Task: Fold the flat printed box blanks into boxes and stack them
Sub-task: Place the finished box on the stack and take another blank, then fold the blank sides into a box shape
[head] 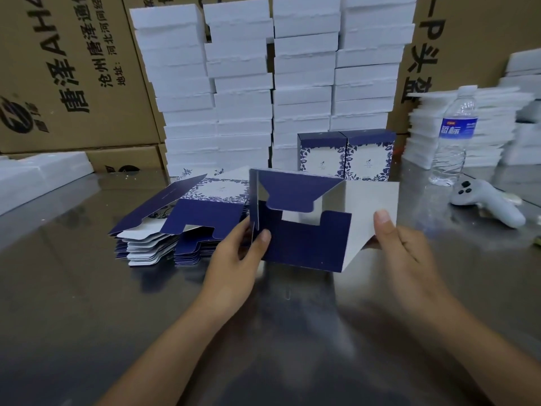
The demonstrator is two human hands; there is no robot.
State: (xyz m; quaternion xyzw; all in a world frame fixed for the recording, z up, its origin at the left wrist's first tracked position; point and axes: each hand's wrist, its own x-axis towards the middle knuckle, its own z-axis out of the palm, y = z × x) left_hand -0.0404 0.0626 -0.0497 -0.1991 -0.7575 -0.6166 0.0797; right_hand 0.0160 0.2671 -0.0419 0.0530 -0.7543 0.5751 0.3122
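- My left hand (234, 253) pinches the left edge of a half-opened box blank (304, 227), thumb on the dark blue front panel, fingers hidden behind it.
- My right hand (401, 247) clamps the same blank at its right side, thumb pressed flat on the plain white flap, the other fingers behind where I cannot see them.
- The blank is held just above the shiny metal worktop (87, 288), around its middle, opened into a rough sleeve with a tongue-shaped blue flap hanging inside and a notched blue flap facing me.
- Just left of it, touching the worktop, lies the pile of flat blanks (178, 227), blue and white with a leaf print, fanned out unevenly.
- Behind the blank, towards the far edge, stand two finished boxes (345, 156), upright and side by side, touching each other, blue tops and flowered fronts.
- Behind those rise tall stacks of white boxes (263, 83), against brown cartons (73, 83) with printed lettering.
- Near the right edge stands a water bottle (453, 136) with a blue label, upright, in front of a pile of white trays (491, 127).
- Just beside the bottle, nearer to me, a pale grey controller (486, 200) lies on the worktop.
- A white tray (38, 174) rests at the left edge.
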